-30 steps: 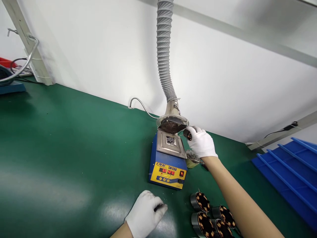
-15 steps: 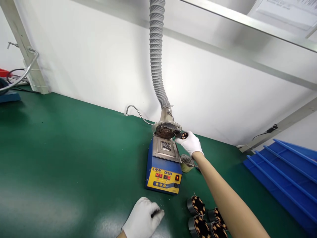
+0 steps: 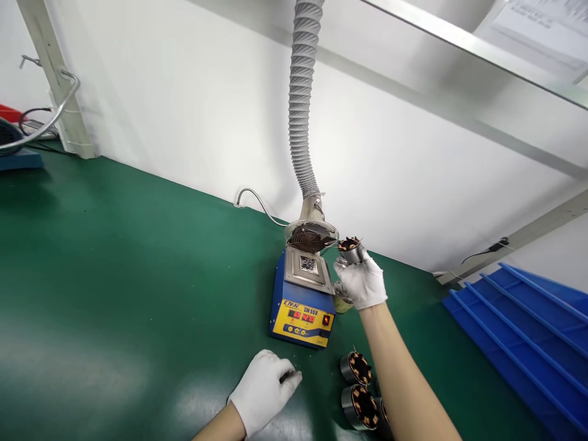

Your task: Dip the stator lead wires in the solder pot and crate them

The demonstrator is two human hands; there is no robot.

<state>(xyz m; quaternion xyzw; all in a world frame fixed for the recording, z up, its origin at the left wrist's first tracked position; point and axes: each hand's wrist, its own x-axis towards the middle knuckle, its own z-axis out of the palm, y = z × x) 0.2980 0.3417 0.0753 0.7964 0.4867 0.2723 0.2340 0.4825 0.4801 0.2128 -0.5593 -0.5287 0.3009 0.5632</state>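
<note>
In my white-gloved right hand (image 3: 361,278) is a motor stator (image 3: 351,254), a metal ring with copper windings. It is held upright above and to the right of the blue-and-yellow solder pot (image 3: 301,312), clear of its square metal top. My left hand (image 3: 266,386), also gloved, rests on the green table in front of the pot with its fingers curled in and nothing visible in them. More stators (image 3: 361,407) stand on the table to the right, some partly hidden behind my right forearm. A small cup (image 3: 342,303) beside the pot is half covered by my right wrist.
Behind the pot hangs a round fume hood (image 3: 311,236) on a grey ribbed hose (image 3: 303,104). Blue plastic trays (image 3: 514,343) lean at the right. A metal shelf edge (image 3: 459,40) crosses overhead. A bent metal tube (image 3: 257,199) runs along the wall.
My right hand has turned over, so the stator's windings now face up, and it has shifted slightly right of the pot. My left hand stays curled on the table. The view has shifted slightly.
</note>
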